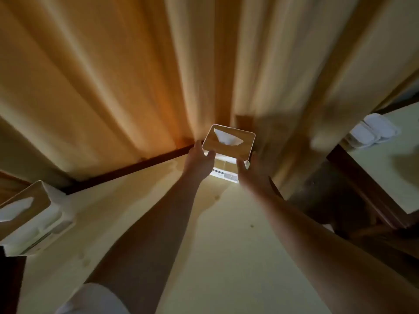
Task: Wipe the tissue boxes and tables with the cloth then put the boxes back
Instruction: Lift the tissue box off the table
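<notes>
A tissue box [229,141] with a wooden lid and a white tissue poking out stands at the far corner of the pale table [226,245], close to the curtain. My left hand [199,160] grips its left side, thumb along the front edge. My right hand [251,171] holds its right side; the fingers look blurred. A second tissue box [29,214] with the same wooden lid sits at the table's left edge. No cloth is in view.
Long beige curtains [136,75] hang behind the table. A dark wooden rail [136,165] runs along the table's back edge. To the right, across a dark gap, another pale table [390,168] carries a white holder [371,132].
</notes>
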